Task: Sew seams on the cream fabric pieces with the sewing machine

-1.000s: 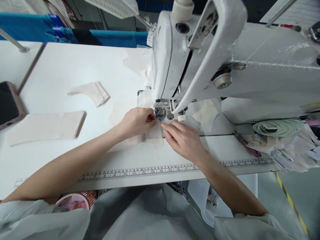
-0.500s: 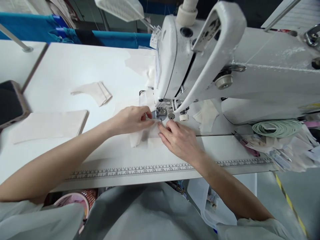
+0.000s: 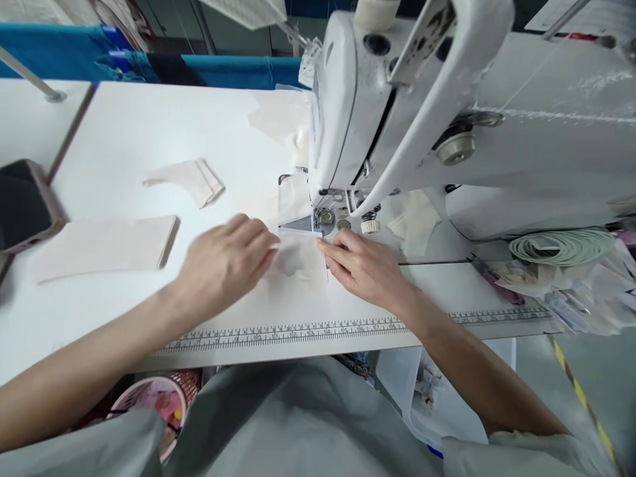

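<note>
A thin white fabric piece (image 3: 301, 255) lies on the sewing table just in front of the presser foot (image 3: 322, 217) of a white sewing machine (image 3: 334, 99). My right hand (image 3: 365, 265) holds the fabric's right edge near the foot, with thumb and fingers drawn together. To the left, my left hand (image 3: 226, 265) is raised a little over the table, slightly blurred. Its fingers are curled together by the fabric's left side, and whatever may be between them is hidden. Another pale fabric part (image 3: 294, 197) sits beside the needle area, left of the machine head.
Left on the table lie a folded cream strip (image 3: 106, 248), a small curved cream piece (image 3: 191, 181) and a dark phone-like object (image 3: 24, 205). A printed ruler (image 3: 308, 331) runs along the front edge. Snips (image 3: 497, 281), a green coil (image 3: 561, 246) and scraps (image 3: 591, 285) are right.
My left hand has moved left and towards me, off the fabric's upper edge. The fabric now lies flatter before the foot. My right hand stays at its right edge.
</note>
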`<state>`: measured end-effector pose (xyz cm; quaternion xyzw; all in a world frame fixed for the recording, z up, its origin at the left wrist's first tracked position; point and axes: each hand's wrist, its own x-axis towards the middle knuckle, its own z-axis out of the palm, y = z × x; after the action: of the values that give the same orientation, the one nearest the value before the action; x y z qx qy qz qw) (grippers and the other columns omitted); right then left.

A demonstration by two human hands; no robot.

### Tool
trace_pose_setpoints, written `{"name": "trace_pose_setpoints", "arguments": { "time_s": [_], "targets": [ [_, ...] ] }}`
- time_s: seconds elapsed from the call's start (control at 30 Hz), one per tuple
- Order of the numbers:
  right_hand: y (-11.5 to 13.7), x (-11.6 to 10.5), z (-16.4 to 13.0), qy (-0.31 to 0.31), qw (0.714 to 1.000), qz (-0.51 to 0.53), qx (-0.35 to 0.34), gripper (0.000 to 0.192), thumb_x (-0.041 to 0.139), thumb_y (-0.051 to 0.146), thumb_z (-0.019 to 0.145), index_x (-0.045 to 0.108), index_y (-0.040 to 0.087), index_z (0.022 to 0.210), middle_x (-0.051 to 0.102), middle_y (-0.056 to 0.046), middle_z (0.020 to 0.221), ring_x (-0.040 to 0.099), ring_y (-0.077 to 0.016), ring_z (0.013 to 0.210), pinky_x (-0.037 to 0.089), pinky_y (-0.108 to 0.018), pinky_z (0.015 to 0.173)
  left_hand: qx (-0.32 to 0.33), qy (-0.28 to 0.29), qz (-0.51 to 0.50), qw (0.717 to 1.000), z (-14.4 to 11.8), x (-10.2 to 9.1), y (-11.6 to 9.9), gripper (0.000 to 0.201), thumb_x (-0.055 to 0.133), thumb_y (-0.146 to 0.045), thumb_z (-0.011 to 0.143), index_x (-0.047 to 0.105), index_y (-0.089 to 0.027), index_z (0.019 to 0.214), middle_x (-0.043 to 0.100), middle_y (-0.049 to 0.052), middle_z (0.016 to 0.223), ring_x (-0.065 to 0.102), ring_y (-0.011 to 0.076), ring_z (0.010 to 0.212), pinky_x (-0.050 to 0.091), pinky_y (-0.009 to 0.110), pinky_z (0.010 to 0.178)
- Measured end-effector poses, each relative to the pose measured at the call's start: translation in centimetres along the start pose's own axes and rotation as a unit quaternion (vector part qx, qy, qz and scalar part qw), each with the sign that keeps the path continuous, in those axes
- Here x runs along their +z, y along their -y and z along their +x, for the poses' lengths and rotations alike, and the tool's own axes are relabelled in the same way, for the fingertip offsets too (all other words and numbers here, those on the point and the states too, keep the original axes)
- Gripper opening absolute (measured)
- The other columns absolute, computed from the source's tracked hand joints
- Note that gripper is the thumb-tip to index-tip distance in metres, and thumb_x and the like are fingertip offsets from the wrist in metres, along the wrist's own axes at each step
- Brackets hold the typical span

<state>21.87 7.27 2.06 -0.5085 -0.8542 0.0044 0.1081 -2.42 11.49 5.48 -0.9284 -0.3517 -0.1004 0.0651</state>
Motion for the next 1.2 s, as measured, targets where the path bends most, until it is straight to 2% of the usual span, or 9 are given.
{"name": "trace_pose_setpoints", "arguments": {
  "time_s": [0.1,0.27,0.43,0.7,1.2],
  "targets": [
    [-0.5,0.0,0.1,0.008,1.000,0.000,-0.021,0.034,0.041,0.026,0.099,0.064,0.020,0.122,0.062,-0.004,0.089,0.053,-0.0125,0.070,0.031,-0.027,0.052,0.083,-0.042,-0.038,0.995,-0.3,1.7,-1.6,0.021,0.044,-0.020,0.097,0.064,-0.014,0.097,0.068,0.006,0.087,0.060,0.0194,0.077,0.046,0.031,0.061],
    [-0.5,0.3,0.1,-0.006,0.999,-0.013,-0.028,0.033,0.041,0.023,0.098,0.064,0.019,0.122,0.062,-0.004,0.089,0.053,-0.0129,0.071,0.033,-0.028,0.055,0.107,-0.051,-0.079,0.990,-0.5,3.1,-1.9,0.015,0.048,-0.020,0.096,0.062,-0.014,0.099,0.067,0.006,0.087,0.058,0.0181,0.077,0.046,0.029,0.063],
    [-0.2,0.7,-0.1,-0.039,0.998,-0.031,-0.031,0.032,0.045,0.021,0.096,0.065,0.018,0.121,0.062,-0.003,0.087,0.053,-0.0124,0.069,0.034,-0.029,0.055,0.109,-0.047,-0.096,0.988,-0.6,3.1,-1.8,0.014,0.049,-0.020,0.095,0.061,-0.014,0.096,0.065,0.005,0.084,0.056,0.0179,0.075,0.044,0.030,0.063],
    [0.0,0.7,-0.2,-0.048,0.997,-0.046,-0.025,0.031,0.045,0.018,0.095,0.065,0.019,0.120,0.061,-0.003,0.086,0.052,-0.0125,0.069,0.033,-0.029,0.054,0.110,-0.072,-0.063,0.989,-0.5,3.4,-1.8,0.011,0.050,-0.017,0.094,0.060,-0.013,0.098,0.065,0.005,0.080,0.056,0.0184,0.072,0.042,0.030,0.061],
    [0.2,0.5,-0.1,-0.010,0.999,-0.044,-0.015,0.034,0.040,0.019,0.097,0.063,0.019,0.122,0.061,-0.004,0.086,0.053,-0.0133,0.070,0.034,-0.029,0.055,0.101,-0.059,-0.069,0.991,-0.6,3.4,-1.4,0.016,0.047,-0.018,0.094,0.059,-0.014,0.103,0.065,0.006,0.083,0.056,0.0197,0.075,0.042,0.032,0.061]
  ]
}}
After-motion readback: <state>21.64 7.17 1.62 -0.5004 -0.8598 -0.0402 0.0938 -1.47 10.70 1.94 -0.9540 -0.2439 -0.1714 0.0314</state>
